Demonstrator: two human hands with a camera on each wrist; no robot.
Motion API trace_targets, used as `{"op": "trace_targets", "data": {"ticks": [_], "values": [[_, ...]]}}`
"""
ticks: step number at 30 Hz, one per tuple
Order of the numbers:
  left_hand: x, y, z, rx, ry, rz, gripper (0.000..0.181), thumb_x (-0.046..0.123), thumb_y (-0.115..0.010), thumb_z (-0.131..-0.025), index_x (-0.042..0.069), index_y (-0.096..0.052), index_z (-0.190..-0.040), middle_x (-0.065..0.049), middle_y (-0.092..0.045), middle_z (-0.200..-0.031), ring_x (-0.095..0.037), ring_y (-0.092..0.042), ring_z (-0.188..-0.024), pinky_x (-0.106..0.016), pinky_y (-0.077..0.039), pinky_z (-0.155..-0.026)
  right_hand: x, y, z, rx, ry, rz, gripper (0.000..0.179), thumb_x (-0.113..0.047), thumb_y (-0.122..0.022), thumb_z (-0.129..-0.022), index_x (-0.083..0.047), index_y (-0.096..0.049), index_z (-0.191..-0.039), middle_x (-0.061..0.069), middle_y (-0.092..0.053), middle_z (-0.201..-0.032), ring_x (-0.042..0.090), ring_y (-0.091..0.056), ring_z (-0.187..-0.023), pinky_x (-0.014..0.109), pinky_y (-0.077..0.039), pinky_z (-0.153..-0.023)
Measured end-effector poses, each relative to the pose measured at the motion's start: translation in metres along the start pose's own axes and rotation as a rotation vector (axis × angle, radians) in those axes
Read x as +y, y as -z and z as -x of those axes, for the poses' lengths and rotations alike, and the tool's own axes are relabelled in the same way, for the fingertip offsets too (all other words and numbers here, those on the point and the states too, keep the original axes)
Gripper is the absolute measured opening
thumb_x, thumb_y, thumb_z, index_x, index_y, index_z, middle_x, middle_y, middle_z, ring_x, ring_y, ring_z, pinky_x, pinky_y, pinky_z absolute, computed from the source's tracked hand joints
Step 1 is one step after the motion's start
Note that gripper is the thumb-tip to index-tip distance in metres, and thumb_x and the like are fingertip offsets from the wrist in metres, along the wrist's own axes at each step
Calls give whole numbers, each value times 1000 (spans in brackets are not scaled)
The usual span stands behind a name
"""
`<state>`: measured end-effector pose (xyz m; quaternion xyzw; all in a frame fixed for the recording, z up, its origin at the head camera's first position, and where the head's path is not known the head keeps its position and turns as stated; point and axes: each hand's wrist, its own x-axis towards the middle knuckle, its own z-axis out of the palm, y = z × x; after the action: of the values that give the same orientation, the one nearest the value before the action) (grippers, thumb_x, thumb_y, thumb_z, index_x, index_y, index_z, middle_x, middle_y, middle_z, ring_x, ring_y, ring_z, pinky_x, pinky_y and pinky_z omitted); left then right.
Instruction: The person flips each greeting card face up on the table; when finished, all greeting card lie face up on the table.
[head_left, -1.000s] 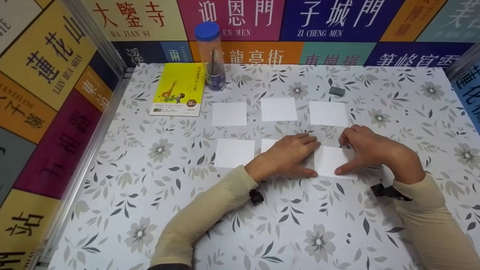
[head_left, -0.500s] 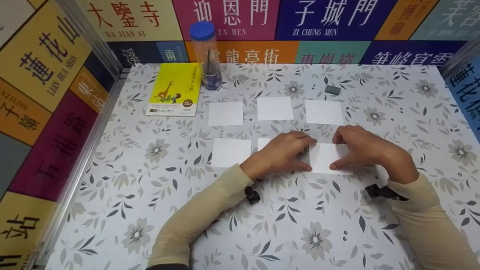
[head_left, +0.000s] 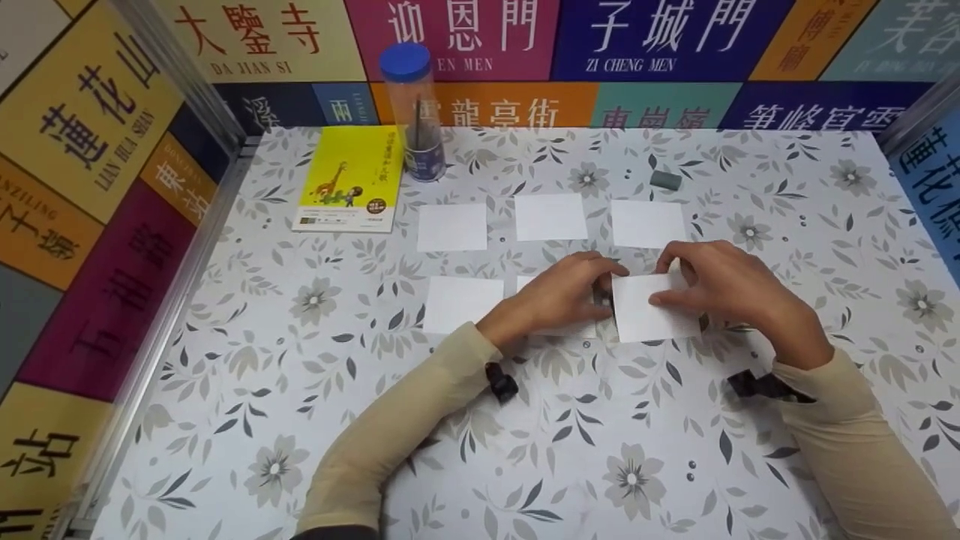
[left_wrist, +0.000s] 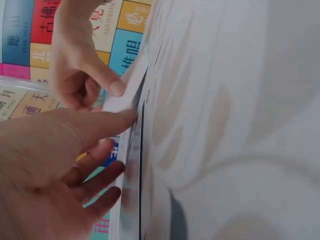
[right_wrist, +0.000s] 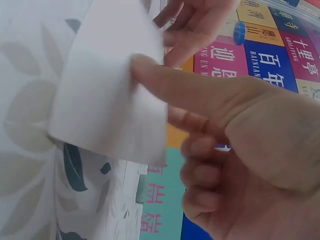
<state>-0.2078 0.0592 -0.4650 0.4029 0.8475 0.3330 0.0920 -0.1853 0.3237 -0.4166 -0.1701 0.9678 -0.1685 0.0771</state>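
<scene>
A white rectangular piece of paper (head_left: 646,319) is tipped up from the patterned tabletop, its lower left corner raised. My right hand (head_left: 735,292) pinches it near the right side, thumb on the front face and fingers behind. In the right wrist view the paper (right_wrist: 107,95) bows slightly under the thumb. At its left edge is my left hand (head_left: 555,292), with the thumb tip right at the edge and the other fingers loosely extended, as the left wrist view shows. Under the left hand lies another white paper (head_left: 574,330), partly hidden.
Three white papers form a back row, including the middle one (head_left: 550,217); a further paper (head_left: 461,304) lies front left. Behind are a yellow book (head_left: 349,176), a blue-capped clear tube (head_left: 421,112) and a dark grey cylinder (head_left: 666,179). Lettered panels wall the table.
The right hand has lifted the front right paper off its flat position, thumb now higher on it. The left hand has shifted slightly up and left. The head view turned a little.
</scene>
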Motion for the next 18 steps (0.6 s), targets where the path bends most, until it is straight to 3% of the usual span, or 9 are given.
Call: {"op": "trace_targets", "data": {"ticks": [4,8,10,14,16,18], "values": [[-5,5,-1,61,-31,216,35,7,-82,-94,5,-72,-128,-11,-76,-102,-23,-71,-98,-25,-54,-92,-2,2,-1,92,33,-31,27,-39,-87,-93,-20,-74,-107,-3,-74,-80,13,-63,-69,31,-46,-62],[-5,8,-1,62,-61,446,31,9,-83,-95,6,-74,-124,-8,-73,-115,-25,-75,-108,-31,-62,-98,-2,4,-1,204,104,-139,18,-36,-77,-102,-18,-75,-101,-4,-80,-83,9,-72,-70,24,-49,-62],[-6,8,-2,58,-96,511,31,15,-85,-95,10,-75,-124,-5,-72,-123,-26,-73,-116,-35,-62,-103,-3,6,-1,257,139,-206,19,-33,-71,-107,-17,-76,-98,-4,-79,-82,8,-72,-69,21,-48,-60],[-8,10,-2,102,-132,499,38,29,-89,-92,17,-76,-125,2,-71,-133,-16,-66,-127,-42,-58,-111,-5,9,1,325,210,-298,11,-24,-70,-107,-15,-77,-103,-2,-81,-86,1,-71,-73,16,-49,-63],[-10,12,-3,170,-102,447,38,29,-91,-90,19,-76,-124,3,-70,-135,-11,-62,-130,-44,-56,-112,-5,9,2,340,227,-312,8,-19,-75,-103,-14,-75,-109,-3,-82,-93,-3,-71,-80,11,-51,-71],[-11,14,-3,247,-53,400,41,27,-92,-90,19,-74,-126,2,-68,-139,-10,-59,-132,-45,-54,-113,-5,9,2,332,243,-339,15,-14,-78,-100,-12,-73,-114,-1,-82,-100,-5,-73,-86,10,-54,-75]]}}
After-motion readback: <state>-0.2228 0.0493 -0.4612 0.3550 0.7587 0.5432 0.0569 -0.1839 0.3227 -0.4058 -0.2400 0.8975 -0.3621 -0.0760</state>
